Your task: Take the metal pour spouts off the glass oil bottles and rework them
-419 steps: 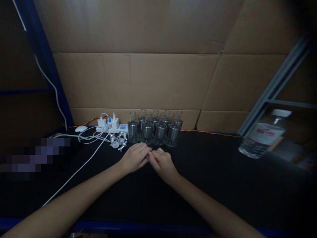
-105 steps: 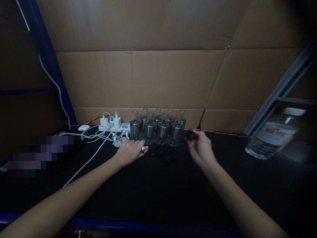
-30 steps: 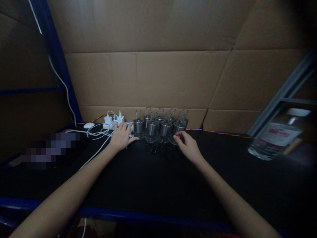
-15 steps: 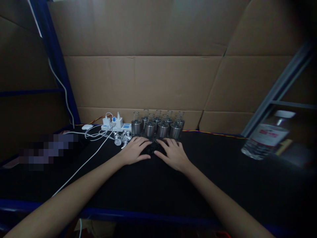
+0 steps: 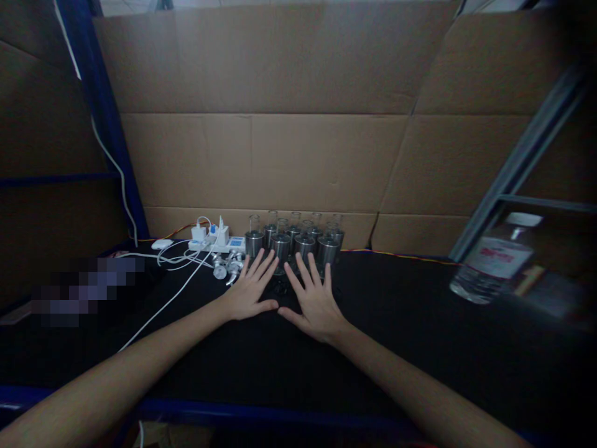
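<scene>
My left hand [image 5: 248,292] is open, its fingers spread and pointing away from me. Close beside it, my right hand [image 5: 314,303] is spread open too, and the two thumbs almost meet. Just beyond the fingertips stand several steel-and-glass containers [image 5: 305,244] in a cluster, with clear glass necks on top. Whether the fingertips touch them I cannot tell. Small black items [image 5: 280,286] lie between the hands, too dark to name. Left of my left hand are shiny metal fittings [image 5: 227,266] that look like small taps.
A white power strip [image 5: 217,244] with plugs and tangled white cables [image 5: 175,289] lies at the back left. On the right stands a large clear bottle [image 5: 495,261] with a white cap. A cardboard wall [image 5: 280,155] closes off the back of the black tabletop [image 5: 261,367].
Both hands have spread their fingers wider, and the thumbs have come closer together. The right hand has drawn slightly toward me. The camera view has shifted a little.
</scene>
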`<state>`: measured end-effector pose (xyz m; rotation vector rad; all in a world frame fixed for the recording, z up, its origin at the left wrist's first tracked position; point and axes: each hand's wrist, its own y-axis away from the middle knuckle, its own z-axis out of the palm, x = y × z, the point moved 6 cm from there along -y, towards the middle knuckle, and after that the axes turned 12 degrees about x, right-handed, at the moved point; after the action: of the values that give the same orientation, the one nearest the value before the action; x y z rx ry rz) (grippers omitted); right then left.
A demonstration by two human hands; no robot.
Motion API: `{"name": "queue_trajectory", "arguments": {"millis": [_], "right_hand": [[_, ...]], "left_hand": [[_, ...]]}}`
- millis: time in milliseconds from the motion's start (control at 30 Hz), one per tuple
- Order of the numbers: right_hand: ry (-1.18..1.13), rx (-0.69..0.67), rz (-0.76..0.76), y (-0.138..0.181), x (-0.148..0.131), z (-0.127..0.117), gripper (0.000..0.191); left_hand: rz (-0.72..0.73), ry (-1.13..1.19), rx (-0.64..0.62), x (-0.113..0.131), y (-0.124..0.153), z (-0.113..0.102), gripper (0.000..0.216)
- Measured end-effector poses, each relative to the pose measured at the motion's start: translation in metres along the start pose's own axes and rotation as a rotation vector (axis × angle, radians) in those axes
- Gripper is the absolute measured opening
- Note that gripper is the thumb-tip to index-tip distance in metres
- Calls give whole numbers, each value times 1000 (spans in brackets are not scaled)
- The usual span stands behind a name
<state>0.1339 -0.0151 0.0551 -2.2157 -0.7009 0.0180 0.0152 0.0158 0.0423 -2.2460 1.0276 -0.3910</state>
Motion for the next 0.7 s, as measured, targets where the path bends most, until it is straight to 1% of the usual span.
{"name": "queue_trajectory", "arguments": {"millis": [267,433,500,600,700], "right_hand": [[-33,-13,-97,-4,-6,3,80],[-53,48,-163,-9,-12,-6,79],[-47,105,-188,-10,-15,-9,70],[-29,243,-255,-10,-22,-12,51],[3,374,-403,-7,-35,-16,36]], "left_hand": [[-24,14,29,-4,1,1,85],[-36,-23,62,-5,1,-1,85],[-50,-61,79,-6,0,-2,83],[-93,-142,117,-9,0,-3,76],[-149,-217,157,-14,1,-4,66]]}}
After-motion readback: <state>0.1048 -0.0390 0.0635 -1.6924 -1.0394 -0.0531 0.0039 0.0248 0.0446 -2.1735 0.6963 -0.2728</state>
